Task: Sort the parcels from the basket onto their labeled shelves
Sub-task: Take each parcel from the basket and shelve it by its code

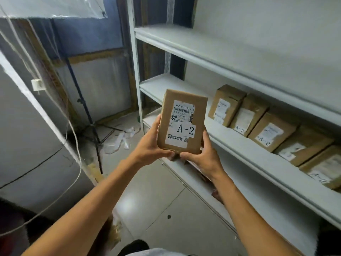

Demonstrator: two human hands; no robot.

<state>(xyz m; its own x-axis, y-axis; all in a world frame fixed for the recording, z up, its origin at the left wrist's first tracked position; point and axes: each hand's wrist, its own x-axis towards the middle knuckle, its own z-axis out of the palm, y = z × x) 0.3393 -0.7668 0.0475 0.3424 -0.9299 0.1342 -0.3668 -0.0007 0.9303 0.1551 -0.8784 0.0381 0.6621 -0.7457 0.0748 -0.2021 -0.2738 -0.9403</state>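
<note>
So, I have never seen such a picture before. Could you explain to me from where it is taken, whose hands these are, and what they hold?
There is no machine here. A person wears a camera on the head, so you look down along their own arms. The left hand and the right hand together hold one brown parcel upright; its sticker reads A-2. To the right stands a white shelf unit. On its middle board a row of parcels already sits, and several show A-2 labels too. The board above looks bare.

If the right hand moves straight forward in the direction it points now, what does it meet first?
Probably the front edge of the white metal shelf that holds the row of brown A-2 parcels. The right hand holds the brown cardboard A-2 parcel just before it; depth is unclear.
</note>
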